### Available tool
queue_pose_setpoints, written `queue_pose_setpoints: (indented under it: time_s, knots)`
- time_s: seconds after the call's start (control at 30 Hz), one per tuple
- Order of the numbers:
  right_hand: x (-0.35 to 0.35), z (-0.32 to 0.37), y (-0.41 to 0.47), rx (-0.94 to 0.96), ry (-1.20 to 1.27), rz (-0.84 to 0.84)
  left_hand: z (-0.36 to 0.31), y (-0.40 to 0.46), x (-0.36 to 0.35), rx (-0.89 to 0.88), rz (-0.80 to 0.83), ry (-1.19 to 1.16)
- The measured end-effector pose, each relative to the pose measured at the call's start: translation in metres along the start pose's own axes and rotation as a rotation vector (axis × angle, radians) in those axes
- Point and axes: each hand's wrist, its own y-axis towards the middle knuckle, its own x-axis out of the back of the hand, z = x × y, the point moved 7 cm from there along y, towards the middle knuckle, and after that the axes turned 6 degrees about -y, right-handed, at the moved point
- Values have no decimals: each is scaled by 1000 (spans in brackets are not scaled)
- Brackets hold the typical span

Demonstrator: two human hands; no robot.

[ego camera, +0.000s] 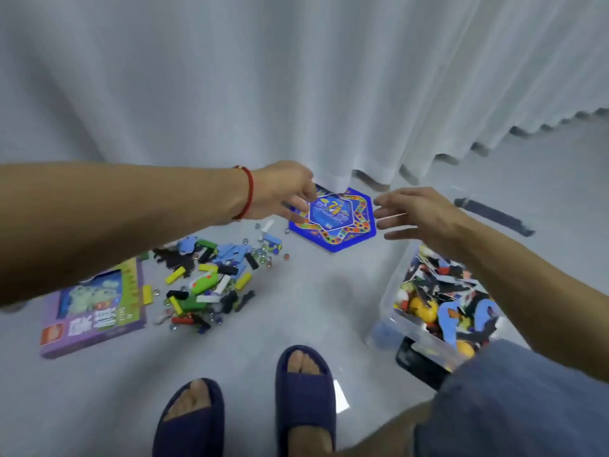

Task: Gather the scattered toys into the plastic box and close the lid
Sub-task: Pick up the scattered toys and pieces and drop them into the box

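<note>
While both hands reach to frame centre, left hand (283, 189) fingers on blue hexagonal game board (333, 222), right hand (415, 212) spread beside it, holding nothing, scattered toys (211, 275) centre-left on floor, plastic box (438, 301) lower right, part-filled.

One hexagonal game board (333, 225), one purple box (94, 311), one plastic box (395, 291), two slippers (304, 390)

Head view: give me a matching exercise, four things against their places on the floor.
Things:
1. hexagonal blue game board
2. purple box
3. clear plastic box
4. pile of blocks and marbles

Places:
A. far left
B. right, under the right forearm
C. between both hands, by the curtain
D. left of centre, beside the purple box

Pairs: 1-C, 2-A, 3-B, 4-D
</note>
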Motion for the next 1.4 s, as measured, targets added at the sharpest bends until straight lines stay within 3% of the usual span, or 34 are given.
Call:
queue_pose_setpoints:
  time_s: [0.13, 0.23, 0.37, 0.57, 0.7, 0.9, 1.03, 1.2, 1.3, 1.4]
  knots:
    - [-114, 26, 14, 111, -323, 268, 86, -22, 153, 39, -278, 163]
    - [-200, 32, 27, 257, -598, 434, 138, -44, 235, -55, -448, 183]
    - [-298, 30, 59, 505, -1029, 690, 180, -45, 285, -91, -557, 361]
    - [-422, 56, 133, 640, -1060, 761, 265, 1, 321, -63, -800, 274]
    - [-479, 61, 185, 689, -960, 729, 294, 26, 321, -243, -809, 526]
    - [-503, 70, 239, 820, -842, 558, 324, 67, 342, -7, -643, 807]
    - [-537, 27, 239, 930, -1013, 571, 322, 85, 343, -3, -566, 1081]
    - [-549, -8, 226, 906, -1145, 466, 315, 103, 331, 95, -466, 1316]
    - [-542, -23, 220, 957, -1132, 431, 313, 104, 316, 70, -386, 1380]
    - [-529, -27, 219, 1026, -1126, 443, 320, 96, 302, 55, -415, 1376]
